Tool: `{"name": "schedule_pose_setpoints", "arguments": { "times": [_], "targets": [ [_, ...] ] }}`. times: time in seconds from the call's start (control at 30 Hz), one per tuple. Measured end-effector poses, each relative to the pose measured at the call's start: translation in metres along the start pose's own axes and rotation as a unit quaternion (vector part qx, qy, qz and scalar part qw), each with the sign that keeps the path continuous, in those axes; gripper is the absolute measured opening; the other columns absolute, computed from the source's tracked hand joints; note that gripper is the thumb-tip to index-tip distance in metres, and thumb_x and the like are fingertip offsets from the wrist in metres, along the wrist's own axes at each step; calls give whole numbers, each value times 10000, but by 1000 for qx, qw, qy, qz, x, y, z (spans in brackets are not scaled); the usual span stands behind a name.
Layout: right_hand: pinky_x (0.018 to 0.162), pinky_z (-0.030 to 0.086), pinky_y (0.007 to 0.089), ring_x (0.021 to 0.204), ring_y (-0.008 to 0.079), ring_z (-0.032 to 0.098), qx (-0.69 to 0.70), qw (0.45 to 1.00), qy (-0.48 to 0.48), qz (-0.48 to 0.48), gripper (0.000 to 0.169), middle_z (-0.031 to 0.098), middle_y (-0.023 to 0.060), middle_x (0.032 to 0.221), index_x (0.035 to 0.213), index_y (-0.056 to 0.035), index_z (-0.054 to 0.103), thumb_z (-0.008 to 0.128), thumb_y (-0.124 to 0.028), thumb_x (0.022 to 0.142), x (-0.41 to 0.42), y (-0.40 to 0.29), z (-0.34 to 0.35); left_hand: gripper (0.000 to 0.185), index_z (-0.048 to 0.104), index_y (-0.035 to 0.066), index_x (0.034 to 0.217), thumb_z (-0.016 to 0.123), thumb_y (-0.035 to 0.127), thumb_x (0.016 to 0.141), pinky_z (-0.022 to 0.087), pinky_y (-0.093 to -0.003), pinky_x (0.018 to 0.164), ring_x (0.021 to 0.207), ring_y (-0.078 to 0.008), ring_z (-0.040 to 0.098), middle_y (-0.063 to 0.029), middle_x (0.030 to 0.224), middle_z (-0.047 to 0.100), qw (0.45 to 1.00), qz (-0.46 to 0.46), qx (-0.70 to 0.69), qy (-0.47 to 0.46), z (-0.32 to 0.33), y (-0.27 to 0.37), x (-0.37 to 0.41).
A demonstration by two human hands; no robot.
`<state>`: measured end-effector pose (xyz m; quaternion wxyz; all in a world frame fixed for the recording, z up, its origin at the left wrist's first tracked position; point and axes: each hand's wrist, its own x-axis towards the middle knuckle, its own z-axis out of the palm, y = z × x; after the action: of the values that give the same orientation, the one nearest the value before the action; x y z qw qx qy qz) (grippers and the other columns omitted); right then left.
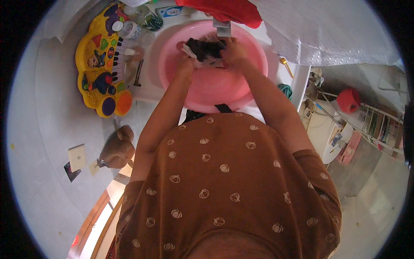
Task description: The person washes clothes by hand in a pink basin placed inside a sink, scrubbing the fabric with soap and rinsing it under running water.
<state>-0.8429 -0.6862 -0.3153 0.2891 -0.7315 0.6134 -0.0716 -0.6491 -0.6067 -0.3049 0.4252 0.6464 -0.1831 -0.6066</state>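
Note:
A pink plastic basin (pixel 220 94) stands on a white sink counter in front of me, under a metal faucet (pixel 223 28). Inside its far part is a dark wet cloth (pixel 204 48) with whitish parts along its left end and below. My left hand (pixel 187 63) grips the cloth's whitish left end. My right hand (pixel 233 53) is at the cloth's right end, just below the spout; it is blurred and its fingers are partly hidden, so its grip is unclear. A red cloth (pixel 233 13) hangs over the faucet's upper part.
Left of the basin are a yellow toy keyboard (pixel 87 77), a clear plastic bottle (pixel 129 29), a toothpaste tube (pixel 169 11) and a razor (pixel 139 73). On the right lie a yellow-headed stick (pixel 286 66) and a green cloth (pixel 285 90), beside a whitish curtain (pixel 323 35).

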Motion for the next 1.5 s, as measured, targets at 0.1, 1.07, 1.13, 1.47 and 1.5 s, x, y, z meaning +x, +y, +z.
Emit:
{"name": "schedule_pose_setpoints", "arguments": {
  "times": [0.1,1.07,1.13,1.47,1.5],
  "targets": [
    [976,417,570,1293,384,402,-127,987,-51,-84,783,310,146,1488,1427,-293,354,711,-423,742,-34,-73,2,458,453,152,1310,568,152,866,504,-326,679,839,-181,566,-34,1077,550,994,-63,-66,51,-38,-20,30],
    [838,479,466,1065,328,544,164,948,112,-250,366,518,169,1168,1110,-169,571,688,-265,778,-89,-117,-35,263,618,84,1064,561,291,911,547,-365,766,870,-220,640,-80,980,649,900,13,-355,-253,1,36,-17],
    [795,497,478,1014,357,576,194,953,102,-210,345,551,175,1151,1104,-161,580,682,-285,798,-74,-108,-30,258,619,80,1066,562,280,913,545,-362,776,877,-219,640,-74,991,649,927,-11,-327,-184,15,41,-26],
    [915,472,386,1034,310,616,343,935,-87,1,312,669,142,1068,1133,-64,627,601,-219,864,-1,-9,0,185,631,43,1027,598,160,887,458,-316,870,944,-164,597,-53,990,647,996,72,-52,-2,14,54,-37],
    [936,462,372,1041,297,617,330,939,-98,-13,314,674,132,1065,1137,-55,630,599,-210,865,1,5,1,175,632,40,1019,600,142,882,446,-310,880,946,-164,594,-57,988,648,996,83,-26,-15,6,55,-33]
  ]
}}
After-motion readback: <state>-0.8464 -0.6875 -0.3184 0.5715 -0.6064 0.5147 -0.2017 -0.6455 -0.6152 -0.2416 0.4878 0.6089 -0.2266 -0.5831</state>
